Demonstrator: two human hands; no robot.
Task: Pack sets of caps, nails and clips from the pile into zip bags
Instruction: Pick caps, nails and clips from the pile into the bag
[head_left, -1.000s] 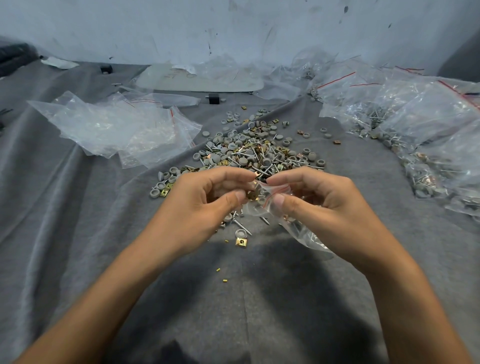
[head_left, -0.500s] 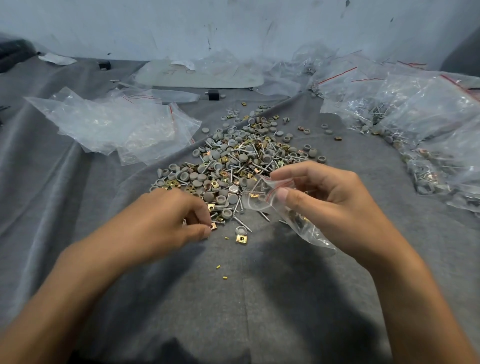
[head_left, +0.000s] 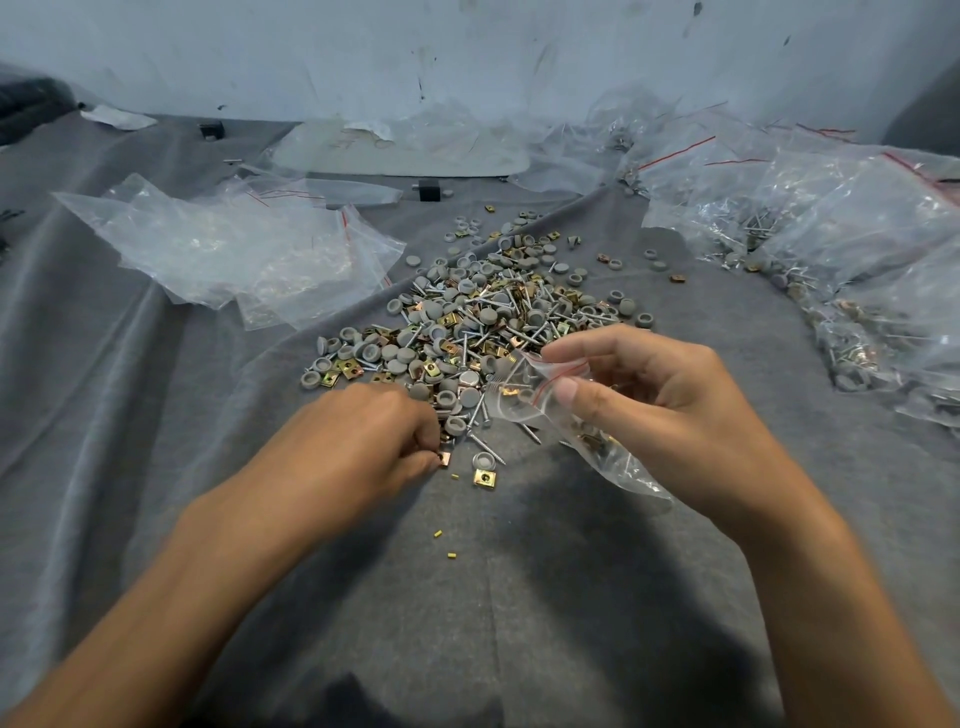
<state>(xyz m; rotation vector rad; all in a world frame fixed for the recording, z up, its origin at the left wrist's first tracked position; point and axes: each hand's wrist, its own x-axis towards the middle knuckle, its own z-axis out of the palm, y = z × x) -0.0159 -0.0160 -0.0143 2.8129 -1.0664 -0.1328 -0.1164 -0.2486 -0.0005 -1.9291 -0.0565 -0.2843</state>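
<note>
Your left hand (head_left: 363, 441) pinches a small brass clip (head_left: 444, 459) at the pile's (head_left: 467, 332) near edge: light, stiff, take by edges. Your right hand (head_left: 649, 395) grips the limp, slippery zip bag (head_left: 524, 395) by its mouth

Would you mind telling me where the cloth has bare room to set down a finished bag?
Bare grey cloth lies near the person, between the forearms, bar a few yellow bits. Another free strip runs left of the pile, below the empty bags. The right side is crowded with filled bags, and the back edge with loose plastic.
</note>
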